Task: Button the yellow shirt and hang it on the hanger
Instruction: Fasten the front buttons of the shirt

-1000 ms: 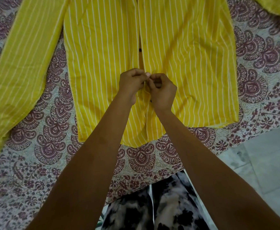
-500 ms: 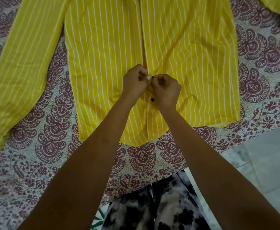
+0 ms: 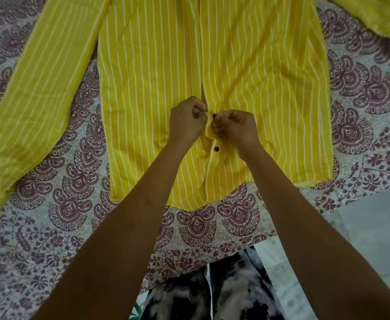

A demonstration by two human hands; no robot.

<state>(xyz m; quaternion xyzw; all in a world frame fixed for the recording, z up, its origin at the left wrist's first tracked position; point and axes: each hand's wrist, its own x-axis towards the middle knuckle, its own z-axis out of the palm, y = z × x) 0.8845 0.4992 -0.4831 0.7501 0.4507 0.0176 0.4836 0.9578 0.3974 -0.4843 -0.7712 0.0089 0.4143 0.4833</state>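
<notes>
The yellow shirt (image 3: 254,65) with thin white stripes lies flat, front up, on a patterned bedsheet (image 3: 74,192), its sleeves spread out to both sides. My left hand (image 3: 186,122) pinches the left edge of the front placket. My right hand (image 3: 234,127) pinches the right edge beside it, where a small black button (image 3: 214,115) shows between my fingertips. Just below my hands a second black button (image 3: 216,148) sits fastened on the placket. No hanger is in view.
The sheet's front edge runs diagonally at the lower right, with pale tiled floor (image 3: 369,227) beyond it. My black-and-white patterned trousers (image 3: 212,289) fill the bottom centre. The left sleeve (image 3: 41,93) reaches toward the sheet's left side.
Both hands have shifted a little up the placket. The lower black button, hidden under my hands a second ago, now shows fastened below them, and another button sits between my fingertips.
</notes>
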